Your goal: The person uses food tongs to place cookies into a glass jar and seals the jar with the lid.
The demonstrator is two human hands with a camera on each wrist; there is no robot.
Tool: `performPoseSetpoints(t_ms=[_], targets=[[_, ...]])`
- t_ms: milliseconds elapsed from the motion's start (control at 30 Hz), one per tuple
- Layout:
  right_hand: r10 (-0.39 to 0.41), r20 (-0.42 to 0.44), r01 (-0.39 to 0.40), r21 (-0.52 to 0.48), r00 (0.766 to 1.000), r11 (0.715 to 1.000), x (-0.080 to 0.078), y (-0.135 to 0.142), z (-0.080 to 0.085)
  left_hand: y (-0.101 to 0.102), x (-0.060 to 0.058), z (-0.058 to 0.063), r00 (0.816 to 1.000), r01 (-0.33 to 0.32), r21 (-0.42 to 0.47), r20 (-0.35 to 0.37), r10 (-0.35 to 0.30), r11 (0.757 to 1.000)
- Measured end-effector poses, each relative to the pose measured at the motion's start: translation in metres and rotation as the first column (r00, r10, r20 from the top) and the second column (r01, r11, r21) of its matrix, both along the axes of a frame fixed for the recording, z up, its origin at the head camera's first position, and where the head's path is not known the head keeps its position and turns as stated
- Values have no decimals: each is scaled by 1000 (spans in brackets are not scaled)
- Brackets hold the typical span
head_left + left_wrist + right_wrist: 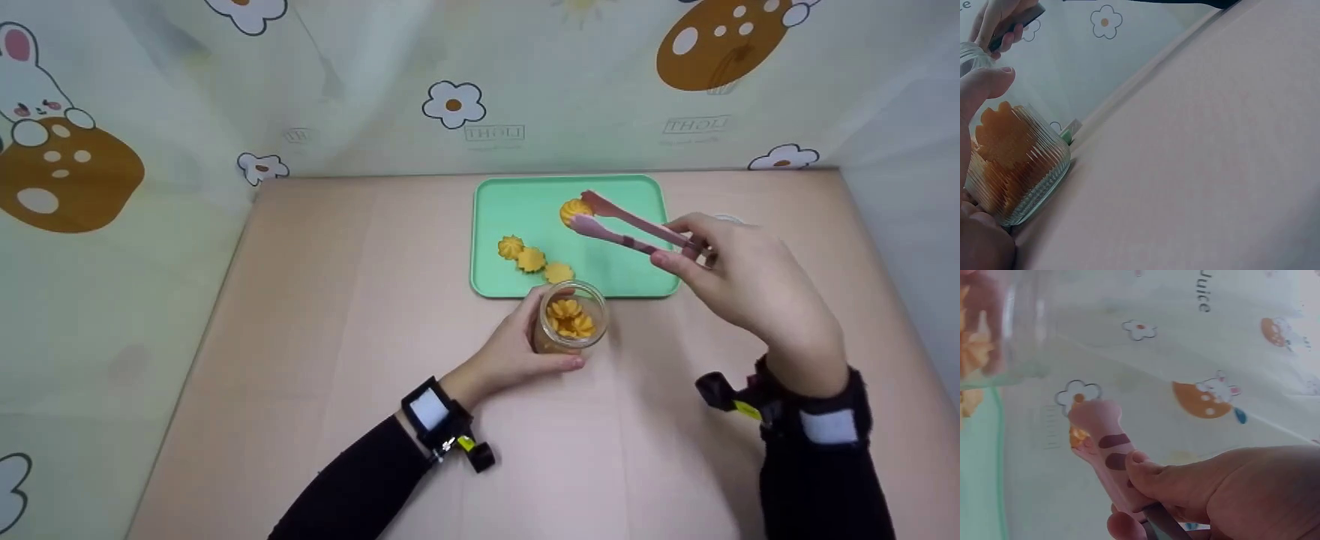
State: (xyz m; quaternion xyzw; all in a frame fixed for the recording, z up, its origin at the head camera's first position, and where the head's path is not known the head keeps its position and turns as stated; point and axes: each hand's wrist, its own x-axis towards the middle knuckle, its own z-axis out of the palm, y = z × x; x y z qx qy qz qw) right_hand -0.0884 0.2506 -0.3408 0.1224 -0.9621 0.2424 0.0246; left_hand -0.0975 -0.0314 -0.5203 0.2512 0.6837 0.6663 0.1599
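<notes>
Head view: my right hand (757,277) is pinching tongs (637,219) round a cookie (573,211), seemingly mid-transfer, probably needing aligning above the jar (556,346) my left hand (514,346) is gripping.

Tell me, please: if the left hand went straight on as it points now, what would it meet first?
The left hand would carry its jar ahead, probably meeting the near edge of the green tray first; how high the jar is held is unclear, so it might pass above.

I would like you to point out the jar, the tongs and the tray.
Jar (1045,167), left wrist view: ribbed wall.
Tongs (1114,450), right wrist view: striped pink arm.
Tray (525,211), head view: bare surface.
</notes>
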Motion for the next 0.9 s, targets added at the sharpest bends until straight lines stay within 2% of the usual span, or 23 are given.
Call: performPoseSetpoints(t_ms=[133, 233, 367, 500, 767, 900], targets=[[23, -87, -25, -24, 996, 999, 16, 3, 10, 0, 0, 0, 1000, -9, -13, -2, 9, 1000], [49, -172, -58, -47, 984, 997, 26, 3, 16, 0, 1, 0, 1000, -15, -31, 0, 15, 999], [81, -220, -92, -40, 972, 995, 36, 1, 23, -1, 1, 0, 1000, -26, -60, 4, 27, 998], [113, -223, -118, -8, 968, 993, 45, 0, 27, -1, 1, 0, 1000, -30, -74, 4, 30, 997], [174, -229, -174, 18, 958, 984, 55, 2, 27, -1, 1, 0, 1000, -10, -38, 18, 11, 999], [260, -187, -242, 115, 947, 964, 59, 4, 25, -1, 1, 0, 1000, 7, -10, 31, -7, 1000]])
